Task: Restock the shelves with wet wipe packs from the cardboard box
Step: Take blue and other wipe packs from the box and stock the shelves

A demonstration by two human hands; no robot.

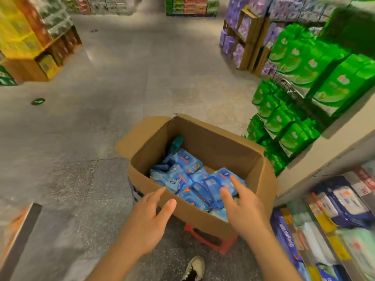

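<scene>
Two hands, left hand (151, 218), right hand (241, 207) | fingers spread, holding nothing | one cardboard box (213, 138)

Green packs (316, 63) crowd the racks on the right, purple packs (241, 31) beyond them. Yellow cartons (18, 33) are stacked at the far left. A red stool (211, 240) stands on the grey floor (121, 78), with a black-and-white shoe (193, 269) just beside it.

Forearms bare, no sleeves — one shoe (193, 269), white upper, black markings.

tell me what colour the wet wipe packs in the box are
Blue wet wipe packs, head view.
</scene>
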